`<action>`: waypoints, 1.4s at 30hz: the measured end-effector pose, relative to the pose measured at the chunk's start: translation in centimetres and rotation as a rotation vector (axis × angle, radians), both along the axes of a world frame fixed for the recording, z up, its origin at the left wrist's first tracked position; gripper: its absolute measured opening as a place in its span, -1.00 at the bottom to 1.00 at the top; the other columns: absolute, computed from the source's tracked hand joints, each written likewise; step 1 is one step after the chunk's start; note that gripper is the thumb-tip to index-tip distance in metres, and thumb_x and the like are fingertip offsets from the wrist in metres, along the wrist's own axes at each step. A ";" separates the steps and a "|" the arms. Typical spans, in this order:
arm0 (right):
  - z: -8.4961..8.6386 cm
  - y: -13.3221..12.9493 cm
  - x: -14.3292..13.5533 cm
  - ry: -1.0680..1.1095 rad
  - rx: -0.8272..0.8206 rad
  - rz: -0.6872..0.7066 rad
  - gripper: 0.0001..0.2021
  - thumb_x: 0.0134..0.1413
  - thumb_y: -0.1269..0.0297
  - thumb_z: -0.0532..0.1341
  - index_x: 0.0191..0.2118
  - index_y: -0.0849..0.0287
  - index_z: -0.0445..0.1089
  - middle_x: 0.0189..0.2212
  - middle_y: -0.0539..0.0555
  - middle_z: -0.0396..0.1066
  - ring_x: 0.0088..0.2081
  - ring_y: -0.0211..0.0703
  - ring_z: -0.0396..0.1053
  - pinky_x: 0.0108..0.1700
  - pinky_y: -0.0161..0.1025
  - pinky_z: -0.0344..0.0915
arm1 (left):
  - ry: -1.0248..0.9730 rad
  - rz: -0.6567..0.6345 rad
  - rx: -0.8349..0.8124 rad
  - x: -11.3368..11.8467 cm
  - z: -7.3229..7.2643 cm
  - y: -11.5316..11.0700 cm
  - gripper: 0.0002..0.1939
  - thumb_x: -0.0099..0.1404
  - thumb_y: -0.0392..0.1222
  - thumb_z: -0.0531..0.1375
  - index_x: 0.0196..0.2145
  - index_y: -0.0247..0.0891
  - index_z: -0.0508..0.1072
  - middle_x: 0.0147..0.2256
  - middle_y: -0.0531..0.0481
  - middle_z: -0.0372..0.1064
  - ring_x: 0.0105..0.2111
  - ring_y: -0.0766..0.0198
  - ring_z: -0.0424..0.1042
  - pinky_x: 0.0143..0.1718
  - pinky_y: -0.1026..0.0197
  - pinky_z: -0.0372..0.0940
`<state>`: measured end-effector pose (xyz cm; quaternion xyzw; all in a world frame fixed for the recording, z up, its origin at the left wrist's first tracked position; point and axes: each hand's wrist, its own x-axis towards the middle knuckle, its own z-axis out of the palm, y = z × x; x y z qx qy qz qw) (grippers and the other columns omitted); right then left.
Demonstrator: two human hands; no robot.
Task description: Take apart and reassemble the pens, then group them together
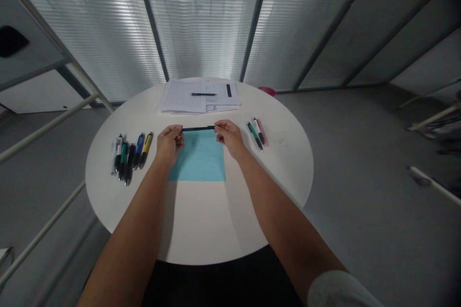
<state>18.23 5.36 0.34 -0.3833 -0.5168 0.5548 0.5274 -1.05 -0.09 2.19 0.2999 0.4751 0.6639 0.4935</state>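
A slim black pen (pixel 197 129) is held level between my two hands, over the far edge of a light blue sheet of paper (pixel 200 158). My left hand (pixel 170 143) pinches its left end. At the other end, the fingertips of my right hand (pixel 228 135) are closed on the pen. The sheet lies flat on the white round table (pixel 201 230), with faint marks on it that I cannot read.
Several pens (pixel 126 156) in different colours lie bunched on the left. On the right are a green pen (pixel 255 136), a white one (pixel 258 130) and a pinkish item (pixel 263 133). Printed papers (pixel 183 98) with a black pen (pixel 203 94) on top lie at the back.
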 end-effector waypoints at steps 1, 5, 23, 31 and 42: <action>0.0 0.0 0.0 -0.003 -0.001 -0.003 -0.76 -0.14 0.18 0.28 -0.31 0.16 0.35 -0.52 -0.11 0.37 -0.66 -0.41 0.27 -0.63 -0.40 0.05 | 0.002 0.004 0.000 0.0 0.0 0.0 -0.78 -0.01 -0.18 0.33 -0.43 -0.28 0.38 -0.60 0.11 0.23 -0.66 0.43 0.19 -0.67 0.35 0.06; 0.0 0.0 -0.2 -0.036 -0.005 -0.025 -0.77 -0.05 0.10 0.26 -0.39 0.16 0.34 -0.59 -0.12 0.33 -0.67 -0.42 0.25 -0.63 -0.40 0.05 | 0.012 0.005 -0.001 0.0 -0.1 -0.1 -0.76 -0.04 -0.18 0.35 -0.42 -0.28 0.39 -0.57 0.11 0.24 -0.64 0.44 0.19 -0.66 0.35 0.07; -0.3 0.0 0.0 -0.022 0.009 -0.012 -0.76 -0.08 0.13 0.29 -0.31 0.13 0.36 -0.52 -0.11 0.37 -0.65 -0.42 0.26 -0.62 -0.41 0.07 | 0.006 0.020 0.000 0.1 0.1 -0.2 -0.75 -0.01 -0.14 0.36 -0.44 -0.27 0.39 -0.57 0.11 0.22 -0.63 0.44 0.19 -0.66 0.36 0.07; -0.5 0.2 -0.2 -0.046 0.023 -0.039 -0.71 0.02 -0.01 0.22 -0.43 0.13 0.30 -0.66 -0.15 0.23 -0.68 -0.41 0.20 -0.63 -0.40 0.07 | 0.024 -0.013 0.023 -0.1 -0.2 -0.1 -0.73 -0.05 -0.15 0.36 -0.39 -0.27 0.42 -0.50 0.09 0.28 -0.61 0.45 0.24 -0.66 0.37 0.07; -0.1 -0.1 0.0 -0.050 0.008 -0.017 -0.73 -0.09 0.07 0.30 -0.34 0.14 0.34 -0.52 -0.10 0.36 -0.65 -0.42 0.25 -0.61 -0.41 0.07 | 0.011 0.038 -0.017 0.2 0.2 -0.2 -0.75 -0.01 -0.12 0.35 -0.44 -0.26 0.39 -0.52 0.10 0.25 -0.63 0.45 0.21 -0.66 0.36 0.08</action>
